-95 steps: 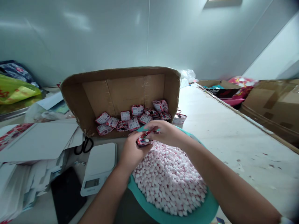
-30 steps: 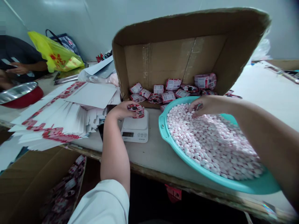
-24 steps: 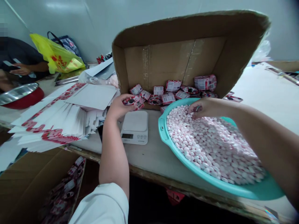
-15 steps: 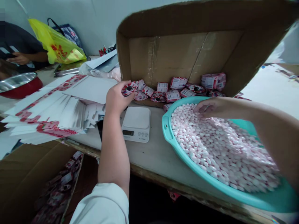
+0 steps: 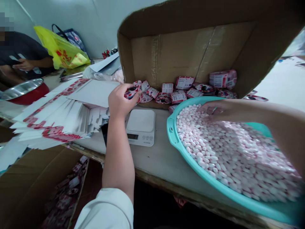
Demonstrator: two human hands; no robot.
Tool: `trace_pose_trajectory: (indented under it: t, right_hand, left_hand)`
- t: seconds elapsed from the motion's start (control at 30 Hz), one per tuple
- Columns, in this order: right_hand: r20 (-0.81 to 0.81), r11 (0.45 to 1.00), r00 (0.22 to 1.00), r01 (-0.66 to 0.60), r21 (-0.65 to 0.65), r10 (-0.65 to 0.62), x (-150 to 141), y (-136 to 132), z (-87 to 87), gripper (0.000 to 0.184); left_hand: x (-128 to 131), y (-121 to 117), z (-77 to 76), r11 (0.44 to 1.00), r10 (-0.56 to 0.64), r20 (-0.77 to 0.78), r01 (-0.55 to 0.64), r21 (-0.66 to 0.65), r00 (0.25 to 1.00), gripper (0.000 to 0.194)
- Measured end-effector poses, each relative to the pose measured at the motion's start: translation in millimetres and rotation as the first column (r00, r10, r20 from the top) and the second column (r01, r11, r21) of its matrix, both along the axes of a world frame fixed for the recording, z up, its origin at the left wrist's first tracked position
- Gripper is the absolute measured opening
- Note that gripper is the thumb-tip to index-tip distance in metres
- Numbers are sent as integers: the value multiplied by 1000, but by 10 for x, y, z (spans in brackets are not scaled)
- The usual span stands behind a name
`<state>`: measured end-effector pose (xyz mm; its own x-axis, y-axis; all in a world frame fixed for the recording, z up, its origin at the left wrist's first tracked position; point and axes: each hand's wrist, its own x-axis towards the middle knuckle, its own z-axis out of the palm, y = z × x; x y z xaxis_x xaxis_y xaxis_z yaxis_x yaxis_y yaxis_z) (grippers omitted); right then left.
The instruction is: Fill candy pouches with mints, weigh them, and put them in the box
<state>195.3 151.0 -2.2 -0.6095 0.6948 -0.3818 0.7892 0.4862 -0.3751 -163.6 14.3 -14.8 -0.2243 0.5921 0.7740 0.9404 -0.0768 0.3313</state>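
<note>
My left hand (image 5: 121, 98) is closed around a small red-and-white strawberry-print box (image 5: 131, 91) with a dark round hole in its face, above the far end of a white kitchen scale (image 5: 141, 122). At the right, my right hand (image 5: 213, 110) dips into a heap of white-pink oval candies (image 5: 209, 159) in a turquoise plastic basin (image 5: 173, 135). A ring shows on one finger. Its fingers are curled among the candies and their tips are partly hidden. Clear, shiny plastic lies over part of the heap.
Behind stands a cardboard box on its side (image 5: 183, 54) with several printed packs (image 5: 185, 83). Flat printed card sheets (image 5: 95, 92) are stacked left. Below the table edge, another carton holds packs (image 5: 63, 202). A red bowl (image 5: 30, 93), a yellow bag (image 5: 62, 51) and a person (image 5: 21, 54) are further left.
The view has shifted slightly. My left hand still holds the small box, tilted a little differently. My right hand stays in the candies, its fingers slightly moved.
</note>
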Motion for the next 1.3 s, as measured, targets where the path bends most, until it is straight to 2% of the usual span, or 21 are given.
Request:
trace_pose_trajectory:
  t: [0.17, 0.23, 0.27, 0.33, 0.37, 0.4, 0.47, 0.5, 0.53, 0.6, 0.7, 0.77, 0.87, 1.03, 1.17, 1.3]
  right_hand:
    - [23, 1000, 1000, 11, -18, -11, -9, -37, 44, 36]
    - [24, 988, 1000, 13, 152, -16, -29, -87, 89, 31]
    - [-9, 955, 1000, 9, 297, -7, -57, -138, 123, 30]
    - [-144, 826, 985, 5, 563, 92, -172, -312, 207, 30]
    - [-218, 771, 958, -4, 636, 185, -266, -437, 250, 32]
    - [-272, 755, 915, -51, 654, 298, -382, -585, 289, 33]
    - [-287, 768, 811, -280, 576, 511, -664, -920, 331, 34]
    - [-203, 728, 765, -443, 523, 611, -815, -1088, 329, 34]
    - [-90, 664, 716, -584, 467, 693, -962, -1243, 311, 34]
    - [113, 587, 651, -735, 338, 750, -1213, -1482, 233, 32]
    - [279, 596, 646, -763, 249, 711, -1428, -1634, 58, 33]
    - [326, 595, 656, -755, 276, 681, -1471, -1640, -56, 37]
    - [346, 566, 646, -763, 312, 681, -1467, -1610, -158, 39]
    - [329, 553, 617, -787, 273, 715, -1444, -1590, -150, 49]
    - [306, 544, 592, -806, 235, 746, -1455, -1577, -128, 46]
    - [287, 592, 627, -778, 209, 724, -1517, -1554, -109, 55]
  left_hand:
    - [30, 28, -11, 999, 26, -7, -25, 28, 1000, 26]
    - [37, 38, -14, 999, 50, -4, -49, 21, 999, 25]
    - [38, 41, -14, 998, 65, -2, -65, 17, 998, 24]
    - [34, 44, -11, 995, 95, 8, -95, 12, 995, 24]
    - [28, 42, -9, 994, 106, 17, -106, 5, 994, 24]
    - [19, 39, -8, 994, 113, 28, -113, -1, 993, 24]
    - [-2, 29, -6, 993, 115, 47, -115, -10, 992, 24]
    - [-14, 23, -6, 994, 111, 54, -111, -15, 992, 25]
    - [-25, 18, -7, 994, 106, 59, -105, -19, 993, 25]
    - [-46, 8, -9, 995, 93, 65, -92, -30, 994, 24]
    - [-67, 2, -14, 996, 76, 59, -72, -53, 995, 23]
    - [-74, 3, -19, 996, 67, 58, -62, -71, 996, 23]
    - [-76, 10, -29, 994, 76, 69, -70, -83, 995, 22]
    - [-78, 16, -29, 989, 122, 93, -114, -92, 988, 21]
    - [-91, 0, -24, 991, 112, 107, -104, -84, 988, 19]
    - [-99, -4, -28, 990, 108, 118, -96, -100, 987, 20]
